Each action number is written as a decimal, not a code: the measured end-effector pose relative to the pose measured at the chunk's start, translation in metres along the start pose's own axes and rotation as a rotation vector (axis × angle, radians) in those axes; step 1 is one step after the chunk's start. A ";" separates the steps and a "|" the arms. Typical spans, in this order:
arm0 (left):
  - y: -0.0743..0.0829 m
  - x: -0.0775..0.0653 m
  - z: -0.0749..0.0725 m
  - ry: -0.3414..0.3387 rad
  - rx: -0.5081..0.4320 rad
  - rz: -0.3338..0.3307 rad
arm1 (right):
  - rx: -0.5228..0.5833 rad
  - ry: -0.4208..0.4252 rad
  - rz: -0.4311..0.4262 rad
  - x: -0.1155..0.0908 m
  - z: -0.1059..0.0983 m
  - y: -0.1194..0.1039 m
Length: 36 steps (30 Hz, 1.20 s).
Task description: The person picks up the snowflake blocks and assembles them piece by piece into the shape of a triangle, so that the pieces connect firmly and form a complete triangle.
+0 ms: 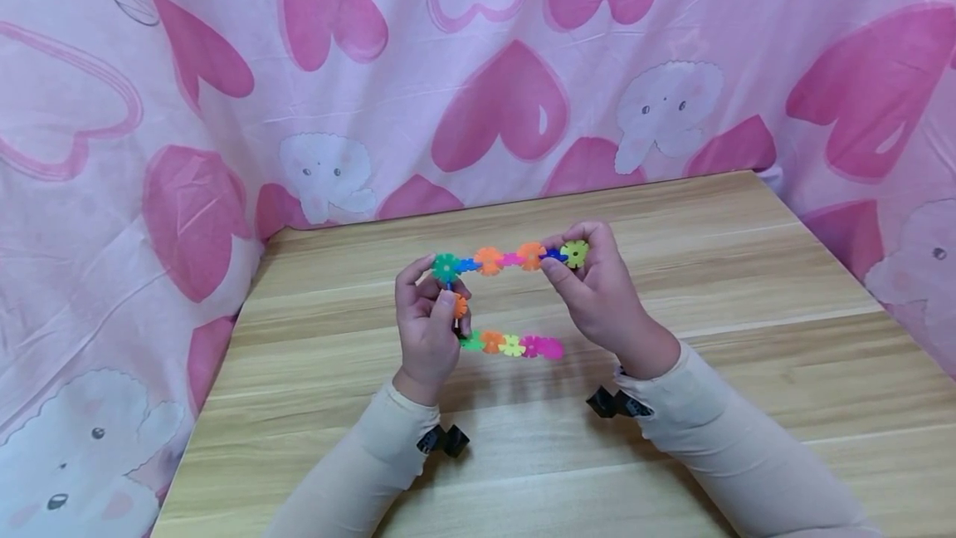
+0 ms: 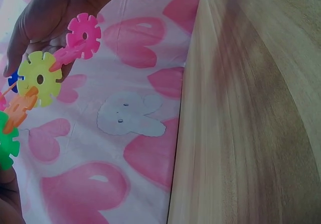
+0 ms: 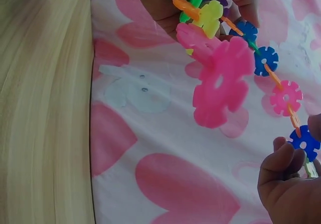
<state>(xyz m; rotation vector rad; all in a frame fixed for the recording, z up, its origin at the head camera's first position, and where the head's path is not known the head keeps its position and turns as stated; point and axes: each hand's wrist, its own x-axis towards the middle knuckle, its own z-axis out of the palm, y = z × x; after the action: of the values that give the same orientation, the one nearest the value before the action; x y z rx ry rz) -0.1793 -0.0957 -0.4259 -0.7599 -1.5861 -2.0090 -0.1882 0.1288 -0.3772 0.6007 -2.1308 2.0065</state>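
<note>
A chain of colourful notched plastic discs, snowflake building pieces slotted edge to edge, is held up above the table in a sideways U. My left hand grips its left bend near a green disc and a small orange disc. With thumb and fingers, my right hand pinches the upper row at a dark blue disc beside the yellow-green end disc. The lower row runs free to a magenta end disc. Large in the right wrist view is a pink disc; a yellow disc shows in the left wrist view.
Beneath the hands is a wood-grain table. Pink curtain fabric with hearts and white animal faces hangs along its back and sides. A black device is strapped at each wrist, at the cuffs of the light sleeves.
</note>
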 end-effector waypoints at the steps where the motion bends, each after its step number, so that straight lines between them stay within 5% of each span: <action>1: 0.000 0.000 0.000 -0.003 0.003 -0.002 | -0.001 0.006 -0.004 0.000 0.000 0.000; 12: 0.002 -0.001 0.000 0.026 0.045 -0.062 | 0.021 0.005 -0.027 0.000 -0.002 0.002; 19: 0.008 0.004 -0.002 0.129 0.055 -0.087 | 0.129 -0.080 0.029 0.004 -0.006 0.004; 23: 0.009 0.008 -0.004 0.206 0.025 -0.051 | 0.016 -0.163 0.135 0.007 -0.011 0.004; 29: 0.008 0.010 -0.003 0.279 -0.019 0.029 | -0.092 -0.400 0.274 0.009 -0.015 0.005; 36: 0.006 0.009 -0.001 0.275 -0.024 0.046 | -0.031 -0.387 0.218 0.007 -0.010 0.004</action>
<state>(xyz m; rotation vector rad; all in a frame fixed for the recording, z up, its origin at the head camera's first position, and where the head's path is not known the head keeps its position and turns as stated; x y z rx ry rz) -0.1816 -0.0986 -0.4158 -0.4974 -1.3768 -2.0044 -0.1977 0.1374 -0.3768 0.8443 -2.5415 2.1020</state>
